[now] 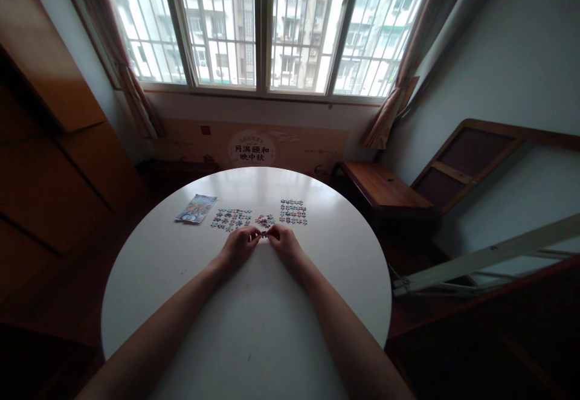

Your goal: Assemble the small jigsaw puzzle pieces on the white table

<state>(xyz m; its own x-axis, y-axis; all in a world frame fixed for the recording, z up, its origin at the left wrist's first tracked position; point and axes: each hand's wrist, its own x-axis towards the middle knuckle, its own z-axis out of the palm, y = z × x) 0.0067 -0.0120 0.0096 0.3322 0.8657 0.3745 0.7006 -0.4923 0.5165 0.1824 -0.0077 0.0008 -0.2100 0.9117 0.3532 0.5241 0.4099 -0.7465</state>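
Note:
A small dark jigsaw puzzle piece (264, 234) is pinched between my two hands, just in front of a little heap of jigsaw pieces (265, 220). My left hand (240, 241) is closed, its fingertips on the piece's left side. From the other side, my right hand (283, 241) grips the same piece with finger and thumb. Several pieces laid out in rows (230, 219) lie beyond my left hand. Another block of pieces in rows (293, 211) lies beyond my right hand. The printing on the held piece is too small to make out.
A colourful picture sheet or packet (196, 209) lies at the left on the round white table (149, 285). A brown wooden bench (385, 185) stands past the table's right far edge. Behind are a printed board (290, 146) and barred windows (263, 31).

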